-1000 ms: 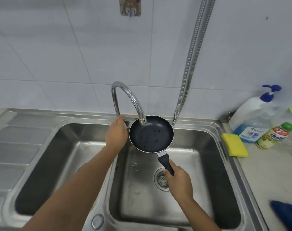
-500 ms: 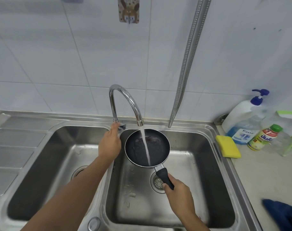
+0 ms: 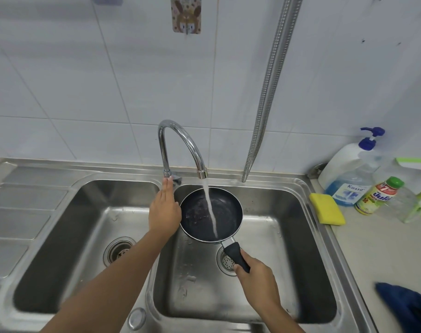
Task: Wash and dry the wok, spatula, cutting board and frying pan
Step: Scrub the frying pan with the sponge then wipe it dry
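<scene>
Black frying pan under faucet stream, frame centre: your right hand grips handle; left hand, fingers straight, touches lever. Tilt, swirl water.

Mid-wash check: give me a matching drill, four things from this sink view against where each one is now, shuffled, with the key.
Things
1 frying pan
2 yellow sponge
3 blue cloth
4 left hand

Places
A on the counter, beside the soap bottles
B at the tap's base, fingers straight
C under the running water, over the right basin
D on the counter, lower right corner of the view

Pairs: 1-C; 2-A; 3-D; 4-B
</scene>
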The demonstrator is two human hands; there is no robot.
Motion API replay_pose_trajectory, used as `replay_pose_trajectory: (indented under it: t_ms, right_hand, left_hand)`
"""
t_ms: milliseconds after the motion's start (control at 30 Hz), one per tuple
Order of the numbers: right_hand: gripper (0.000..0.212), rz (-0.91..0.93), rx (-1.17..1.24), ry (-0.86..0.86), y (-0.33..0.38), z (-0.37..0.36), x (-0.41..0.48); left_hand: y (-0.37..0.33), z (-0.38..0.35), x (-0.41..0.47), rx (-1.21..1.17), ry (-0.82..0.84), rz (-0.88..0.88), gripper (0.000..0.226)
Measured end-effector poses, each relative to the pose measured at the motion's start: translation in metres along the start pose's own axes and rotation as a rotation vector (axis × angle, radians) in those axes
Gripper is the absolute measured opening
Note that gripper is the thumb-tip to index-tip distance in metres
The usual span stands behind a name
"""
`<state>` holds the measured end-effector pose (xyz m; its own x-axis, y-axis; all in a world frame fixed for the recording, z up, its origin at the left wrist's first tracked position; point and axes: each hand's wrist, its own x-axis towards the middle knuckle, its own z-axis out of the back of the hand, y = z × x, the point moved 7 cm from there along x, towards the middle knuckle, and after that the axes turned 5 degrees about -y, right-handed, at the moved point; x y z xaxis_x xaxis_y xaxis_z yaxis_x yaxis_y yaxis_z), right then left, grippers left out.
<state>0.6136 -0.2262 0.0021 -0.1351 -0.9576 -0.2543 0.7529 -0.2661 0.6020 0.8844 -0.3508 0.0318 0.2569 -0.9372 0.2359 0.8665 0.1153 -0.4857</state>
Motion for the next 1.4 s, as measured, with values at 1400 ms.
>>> replay_pose_trajectory:
  t_ms: [1400]
  right_hand:
    - [0.054, -0.069, 0.549, -0.053, 0.0, -0.012, -0.03]
  left_hand:
    - [-0.091, -0.093, -0.129, -0.847, 0.476, 0.669, 0.029]
